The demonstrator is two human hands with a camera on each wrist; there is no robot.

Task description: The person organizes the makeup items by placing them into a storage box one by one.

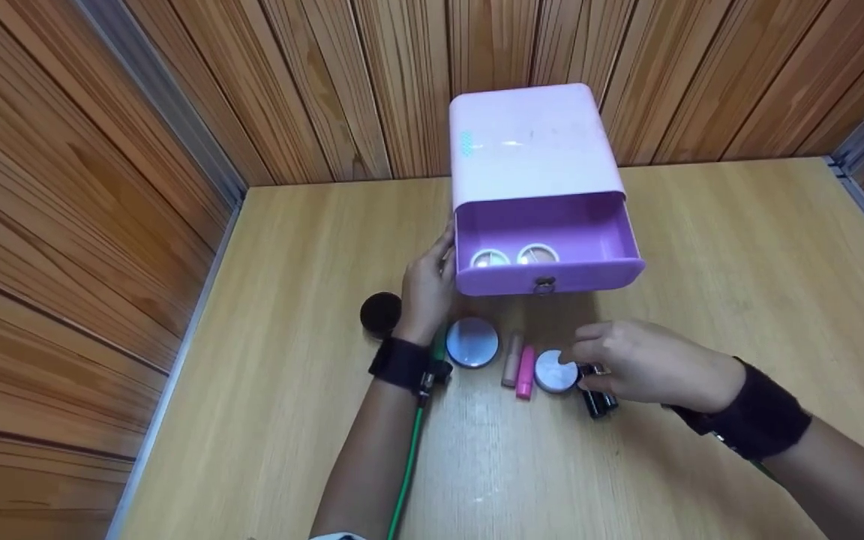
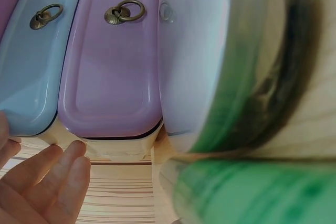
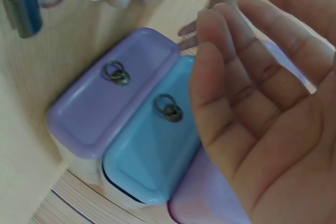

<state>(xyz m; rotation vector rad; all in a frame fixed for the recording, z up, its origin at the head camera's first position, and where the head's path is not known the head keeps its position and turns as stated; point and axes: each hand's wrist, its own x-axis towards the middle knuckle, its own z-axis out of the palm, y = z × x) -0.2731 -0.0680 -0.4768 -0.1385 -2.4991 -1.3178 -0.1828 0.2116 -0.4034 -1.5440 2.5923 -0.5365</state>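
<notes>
A pink drawer cabinet [image 1: 529,150] stands with its top purple drawer [image 1: 586,276] pulled out, two round compacts [image 1: 538,254] inside. My left hand [image 1: 426,292] is at the cabinet's left side, fingers extended against its wall; the left wrist view shows its fingers [image 2: 47,179] beside a blue drawer front [image 2: 34,72]. My right hand [image 1: 649,364] hovers over the table beside a small white round compact [image 1: 555,372] and black lipstick tubes [image 1: 595,401], partly covering them. In the right wrist view its palm [image 3: 283,145] holds nothing, and the fingers are loosely bent.
A pink tube [image 1: 525,373] and a brownish tube [image 1: 512,360] lie left of the white compact. Farther left are a larger round compact [image 1: 472,343] and a black round item [image 1: 381,313]. Wood-panelled walls [image 1: 402,90] enclose the table's back and sides.
</notes>
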